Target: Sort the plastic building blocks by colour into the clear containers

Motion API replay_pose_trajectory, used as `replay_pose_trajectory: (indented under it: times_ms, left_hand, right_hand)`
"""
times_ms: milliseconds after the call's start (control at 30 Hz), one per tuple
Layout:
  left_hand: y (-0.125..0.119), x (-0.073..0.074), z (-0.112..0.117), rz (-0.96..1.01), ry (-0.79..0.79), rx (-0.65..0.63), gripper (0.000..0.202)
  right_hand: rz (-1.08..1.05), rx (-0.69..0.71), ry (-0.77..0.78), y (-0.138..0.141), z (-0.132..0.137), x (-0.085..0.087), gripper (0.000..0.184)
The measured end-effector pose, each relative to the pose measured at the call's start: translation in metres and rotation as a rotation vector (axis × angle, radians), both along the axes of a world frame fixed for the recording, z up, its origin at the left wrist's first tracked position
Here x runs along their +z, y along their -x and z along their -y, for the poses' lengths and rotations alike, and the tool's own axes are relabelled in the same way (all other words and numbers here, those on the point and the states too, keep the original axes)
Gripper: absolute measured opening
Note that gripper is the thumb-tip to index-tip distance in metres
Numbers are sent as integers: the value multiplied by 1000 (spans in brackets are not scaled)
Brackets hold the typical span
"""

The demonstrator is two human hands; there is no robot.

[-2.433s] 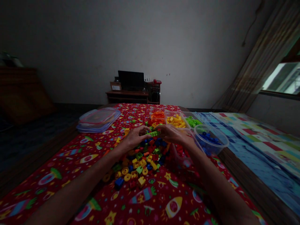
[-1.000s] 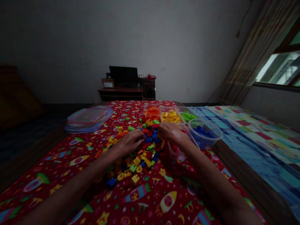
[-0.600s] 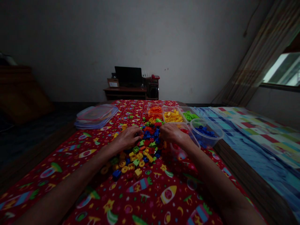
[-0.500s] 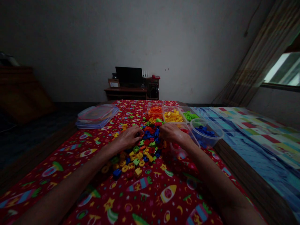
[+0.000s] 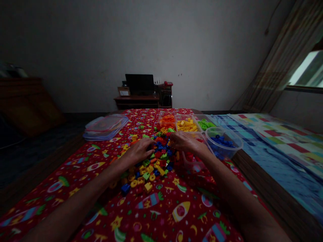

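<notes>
A heap of small toy bricks [image 5: 153, 161] in red, blue, yellow, green and orange lies on a red rocket-print cloth [image 5: 161, 208]. My left hand [image 5: 138, 150] rests palm down on the heap's left side with fingers curled into the bricks. My right hand [image 5: 185, 142] reaches in from the right, fingers bent down at the heap's far edge. What either hand's fingertips grip is hidden. Clear tubs behind hold orange bricks [image 5: 167, 120], yellow bricks [image 5: 187, 125] and green bricks [image 5: 205, 124]. A round tub of blue bricks [image 5: 223, 143] and a tub of red bricks [image 5: 193, 158] sit by my right wrist.
A stack of clear lids [image 5: 106, 126] lies at the far left of the cloth. A checked mat [image 5: 277, 144] covers the surface to the right. A low desk with a dark monitor [image 5: 140, 83] stands against the back wall. A curtain [image 5: 280, 64] hangs by the window.
Earlier both hands held a green brick piece together above the heap; that piece is gone from them and both hands have dropped onto the heap. The view has shifted slightly.
</notes>
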State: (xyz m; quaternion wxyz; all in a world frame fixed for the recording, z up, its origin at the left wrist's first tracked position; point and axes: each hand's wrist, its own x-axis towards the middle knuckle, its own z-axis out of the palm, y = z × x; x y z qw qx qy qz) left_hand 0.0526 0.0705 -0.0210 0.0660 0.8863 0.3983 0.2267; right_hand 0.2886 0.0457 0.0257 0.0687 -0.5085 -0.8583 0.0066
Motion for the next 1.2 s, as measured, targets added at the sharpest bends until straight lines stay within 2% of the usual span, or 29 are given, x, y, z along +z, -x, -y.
replay_pose_trajectory:
  times_ms: [267,500,633,767,833,933,1000,1100,1200]
  left_hand:
    - [3,14,-4,-15,49,-1,20]
    - [3,9,-17,-161,43,3,27]
    - [3,13,-12,-203,76,-42,27]
    - [-3,19,-3,-227,124,-34,21]
    - [-9,27,-4,-221,138,-33,17]
    - [-22,50,-16,-157,127,9,20]
    - [-32,71,-31,-100,88,71,18]
    - [-52,97,-60,-29,14,131,27]
    - [-69,107,-89,29,-48,192,33]
  right_hand:
    - [-15,-23,-5,1,11,11,18]
    - [-3,-8,-3,0,3,6,23]
    - [38,-29,9,1,1,6,25]
    - [70,-38,24,3,2,9,25]
    - [74,-35,27,4,2,9,24]
    - [60,-35,19,3,1,6,25]
    - [44,-30,5,2,0,4,26]
    - [31,-17,-13,1,0,2,23]
    - [26,-34,-9,0,0,2,17]
